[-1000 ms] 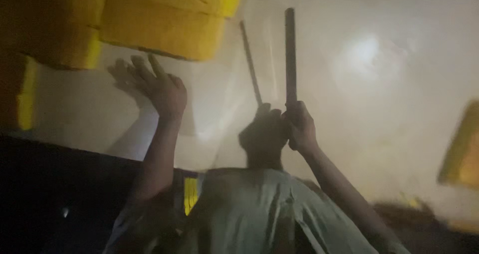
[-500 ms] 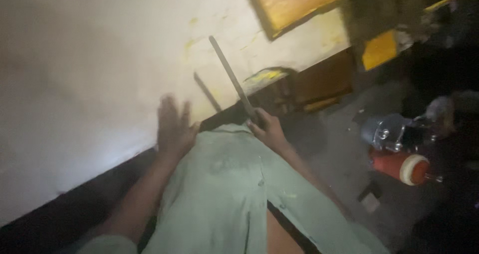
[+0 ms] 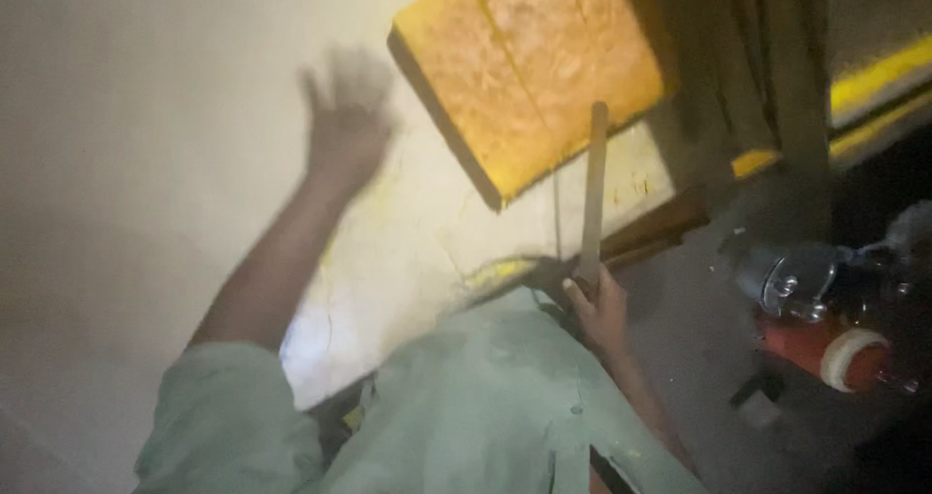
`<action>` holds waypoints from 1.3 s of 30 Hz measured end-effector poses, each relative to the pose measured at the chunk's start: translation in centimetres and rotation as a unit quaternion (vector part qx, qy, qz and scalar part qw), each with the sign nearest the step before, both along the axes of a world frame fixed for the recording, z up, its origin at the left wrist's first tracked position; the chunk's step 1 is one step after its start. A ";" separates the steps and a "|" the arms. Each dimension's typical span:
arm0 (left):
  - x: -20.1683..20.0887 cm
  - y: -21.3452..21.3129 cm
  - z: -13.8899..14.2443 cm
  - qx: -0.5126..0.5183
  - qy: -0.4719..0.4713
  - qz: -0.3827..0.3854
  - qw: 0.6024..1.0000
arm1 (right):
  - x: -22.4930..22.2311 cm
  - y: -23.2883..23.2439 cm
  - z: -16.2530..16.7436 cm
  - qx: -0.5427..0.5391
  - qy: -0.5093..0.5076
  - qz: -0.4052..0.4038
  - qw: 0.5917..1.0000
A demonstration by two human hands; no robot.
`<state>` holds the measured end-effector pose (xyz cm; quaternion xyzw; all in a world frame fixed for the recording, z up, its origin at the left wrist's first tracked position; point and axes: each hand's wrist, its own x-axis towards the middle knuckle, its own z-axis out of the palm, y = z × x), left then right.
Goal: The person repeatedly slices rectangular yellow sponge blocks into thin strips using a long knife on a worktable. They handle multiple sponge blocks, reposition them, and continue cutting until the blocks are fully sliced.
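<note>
Since the earlier frame, the left hand [image 3: 342, 130] has lifted off the pale surface [image 3: 126, 164], fingers spread and blurred, left of the yellow board [image 3: 544, 67]. Below that board, the right hand [image 3: 600, 310] stays clenched around the flat bar [image 3: 592, 193].

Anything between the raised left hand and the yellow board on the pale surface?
Nothing visible. The left hand hovers blurred over the pale surface, with only bare surface between it and the yellow board. The right hand grips a long flat stick beside the board's lower edge.
</note>
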<state>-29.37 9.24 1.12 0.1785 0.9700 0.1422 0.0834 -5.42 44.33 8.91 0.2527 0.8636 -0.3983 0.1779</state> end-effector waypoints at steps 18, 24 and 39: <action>8.7 -0.1 5.7 0.065 0.053 0.286 0.955 | -8.9 -7.6 -1.7 -0.114 0.108 0.088 0.984; 33.6 -13.2 3.2 0.045 -0.015 0.507 0.861 | -1.2 -15.3 -0.6 -0.282 0.034 0.296 0.912; 34.4 -10.2 12.1 -0.001 -0.087 0.119 0.989 | 17.1 -18.4 0.4 -0.038 0.069 0.405 0.911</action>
